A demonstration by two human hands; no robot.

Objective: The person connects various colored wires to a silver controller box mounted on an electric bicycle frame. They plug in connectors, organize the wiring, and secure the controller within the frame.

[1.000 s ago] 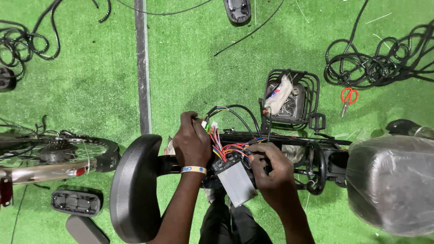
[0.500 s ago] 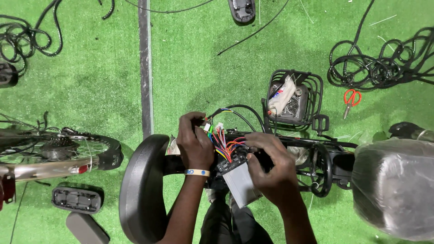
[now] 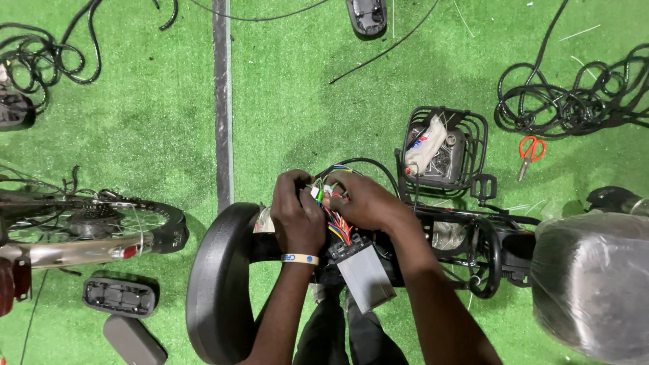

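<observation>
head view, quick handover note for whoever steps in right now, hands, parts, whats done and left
Left hand: pinching small connectors at the top of the wire bundle.
Right hand: fingers on the same connectors, meeting the left hand.
Parts: the coloured wires run down into the grey controller box, which lies on the black frame. Basket is just beyond; scissors lie on the green mat to the right.
Done: wires are out and fanned.
Left: I cannot tell whether the connectors are joined; several wire ends look loose.
</observation>
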